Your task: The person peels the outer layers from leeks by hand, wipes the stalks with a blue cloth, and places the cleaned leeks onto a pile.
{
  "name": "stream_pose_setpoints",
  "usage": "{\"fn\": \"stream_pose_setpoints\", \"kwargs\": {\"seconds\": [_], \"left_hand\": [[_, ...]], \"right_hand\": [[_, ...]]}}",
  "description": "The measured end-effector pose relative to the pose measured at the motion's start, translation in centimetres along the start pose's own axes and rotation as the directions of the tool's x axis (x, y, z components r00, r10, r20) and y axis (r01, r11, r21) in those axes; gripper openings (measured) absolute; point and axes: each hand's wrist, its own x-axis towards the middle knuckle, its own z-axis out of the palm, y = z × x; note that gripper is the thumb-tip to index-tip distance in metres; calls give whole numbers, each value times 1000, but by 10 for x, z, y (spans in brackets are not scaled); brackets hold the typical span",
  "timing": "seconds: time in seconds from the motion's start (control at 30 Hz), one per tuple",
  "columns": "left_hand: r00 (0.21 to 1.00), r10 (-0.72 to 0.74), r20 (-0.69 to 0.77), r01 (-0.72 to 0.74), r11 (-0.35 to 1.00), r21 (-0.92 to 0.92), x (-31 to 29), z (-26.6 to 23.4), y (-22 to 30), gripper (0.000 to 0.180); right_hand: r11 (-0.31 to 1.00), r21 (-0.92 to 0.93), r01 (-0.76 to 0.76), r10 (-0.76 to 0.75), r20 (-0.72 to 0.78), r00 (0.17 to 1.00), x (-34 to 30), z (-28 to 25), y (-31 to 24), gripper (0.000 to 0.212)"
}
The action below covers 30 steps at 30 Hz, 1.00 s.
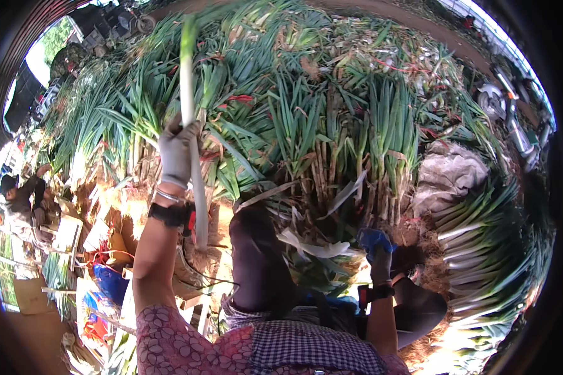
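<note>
L hand (pixel 176 150), in a pale grey glove, is up left of centre w/ fingers closed round a leek (pixel 187 87). Leek stands nearly vert., green end up, white stalk running past the palm, root end down beside the forearm. R hand (pixel 376 245), blue glove, is low, right of the knee (pixel 256 250), fingers curled; can't tell if they grip anything. It's nearest the root ends of the upright bundle (pixel 391 125). Big leek pile (pixel 244 81) fills the bkgd. Crumpled sack (pixel 449 172) sits R of the bundle; below it, a row of leeks (pixel 478 250), white ends facing in. Co-worker (pixel 25 209) at far L, near some cardboard (pixel 34 297).
</note>
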Motion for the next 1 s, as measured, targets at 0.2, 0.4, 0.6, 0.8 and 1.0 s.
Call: {"fn": "stream_pose_setpoints", "kwargs": {"seconds": [0.2,0.4,0.6,0.8,1.0], "left_hand": [[902,-409,-136,384,906,-179,92,-141,-100,21],[758,-577,-305,475,808,-350,26,-210,-248,15],[786,-362,-502,462,882,87,27,-213,-263,17],[834,-131,-536,535,433,726,32,-197,-261,61],[994,-41,105,17,975,222,27,-10,-126,32]], "right_hand": [[853,370,-368,336,152,930,-7,31,8,20],[916,-10,-401,397,173,902,-25,68,-3,37],[864,-428,-264,447,414,793,-9,53,-31,37],[945,121,-305,237,392,889,23,-25,-88,35],[861,-460,217,-335,-192,922,34,-189,-197,24]]}}
